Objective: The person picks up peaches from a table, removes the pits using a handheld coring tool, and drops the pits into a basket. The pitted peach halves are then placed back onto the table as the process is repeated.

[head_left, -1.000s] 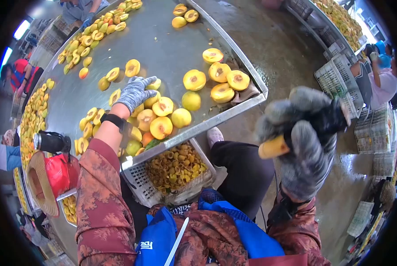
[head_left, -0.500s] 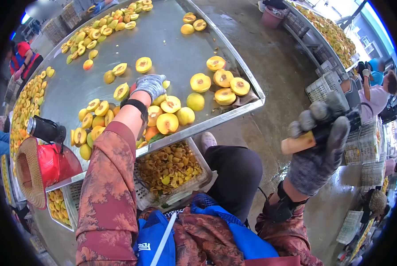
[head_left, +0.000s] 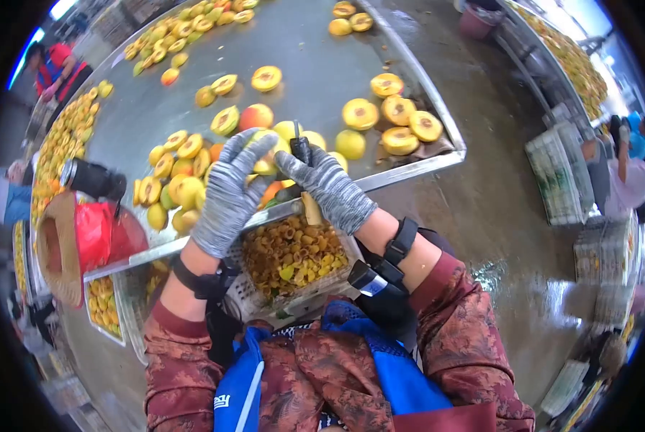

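A metal table [head_left: 315,72] filled the upper middle of the frame, its near edge slanting from lower left to right of centre. Under that edge, just below the centre, sat a white crate [head_left: 247,294] holding a heap of small yellow-brown pieces [head_left: 294,252]. At the left of the frame, a straw hat [head_left: 60,248] stood on edge against a red bag [head_left: 96,234], with a black bottle [head_left: 96,180] tilted just above them. The left hand [head_left: 229,191], in a grey glove, was at mid-frame with its fingers and thumb curved around a yellow fruit [head_left: 264,165]. Just beside it, the gloved right hand [head_left: 333,193] was closed around a tool [head_left: 301,149], the dark end pointing up and the pale handle showing below the fingers. The held fruit was at the centre, near the table's edge; halved fruits [head_left: 398,111] lay cut side up in a cluster at upper right of centre.
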The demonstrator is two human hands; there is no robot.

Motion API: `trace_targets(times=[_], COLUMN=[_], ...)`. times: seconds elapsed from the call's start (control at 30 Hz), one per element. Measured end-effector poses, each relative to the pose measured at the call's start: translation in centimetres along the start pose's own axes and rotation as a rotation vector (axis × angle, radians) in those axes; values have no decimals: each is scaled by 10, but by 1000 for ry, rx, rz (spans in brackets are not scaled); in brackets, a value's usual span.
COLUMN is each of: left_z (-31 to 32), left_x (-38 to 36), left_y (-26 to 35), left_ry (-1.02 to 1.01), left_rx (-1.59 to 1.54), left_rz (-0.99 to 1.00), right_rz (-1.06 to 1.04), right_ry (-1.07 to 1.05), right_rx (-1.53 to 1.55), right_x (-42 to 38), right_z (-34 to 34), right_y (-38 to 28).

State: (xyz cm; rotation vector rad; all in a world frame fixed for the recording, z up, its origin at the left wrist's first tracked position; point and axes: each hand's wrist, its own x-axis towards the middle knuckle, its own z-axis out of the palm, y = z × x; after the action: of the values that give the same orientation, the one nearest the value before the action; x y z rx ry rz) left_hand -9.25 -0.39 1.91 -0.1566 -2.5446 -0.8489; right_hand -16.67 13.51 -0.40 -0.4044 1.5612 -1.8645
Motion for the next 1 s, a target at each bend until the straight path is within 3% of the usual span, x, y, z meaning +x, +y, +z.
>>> trace_targets(times=[0.03, 0.07, 0.1, 0.13, 0.2, 0.27, 0.33, 0.37, 0.47, 0.5, 0.53, 0.63, 0.8, 0.9, 0.97, 1.0], left_z=[-3, -7, -13, -16, -25, -25, -26, -25, -25, -20, -22, -25, -34, -31, -31, -33], left_x=[-8, -16, -25, -36, -51, -62, -69, -77, -85, -78, -81, -93, -101, -108, -109, -107], left_y=[3, 5, 3, 9, 21, 11, 13, 8, 2, 4, 0, -8, -5, -9, -5, 0], left_ry=[43, 89, 79, 117, 237, 387, 387, 347, 577, 841, 853, 873, 741, 660, 634, 631], left_rx=[21, 49, 66, -142, -1124, -941, -1449, -1511, -1582, -1498, -1492, -1566, -1366, -1391, -1198, -1198], left_rz=[15, 28, -1, -156, -365, -360, -577, -614, -716, -800, -799, -749, -678, -540, -549, -552], right_rz=[66, -91, 49, 183, 280, 351, 339, 296, 255, 253, 256, -346, -399, -221, -417, -415], right_ry=[-123, -161, -227, -289, -320, -340, -491, -551, -520, -505, -516, -343, -360, -444, -377, -375], right_rx=[257, 392, 404, 409, 459, 448, 445, 405, 261, 117, 117, -488, -674, -752, -697, -694], right_x=[-4, 4, 2, -1, 1, 2, -2, -3, -11, -13, -12, -20, -32, -35, -36, -38], right_z=[8, 17, 23, 23, 31, 43, 60, 68, 86, 89, 89, 92, 97, 95, 96, 97], right_y=[1, 19, 12, 1, 0, 4, 3, 7, 10, 14, 23, 34, 36, 38, 52, 53])
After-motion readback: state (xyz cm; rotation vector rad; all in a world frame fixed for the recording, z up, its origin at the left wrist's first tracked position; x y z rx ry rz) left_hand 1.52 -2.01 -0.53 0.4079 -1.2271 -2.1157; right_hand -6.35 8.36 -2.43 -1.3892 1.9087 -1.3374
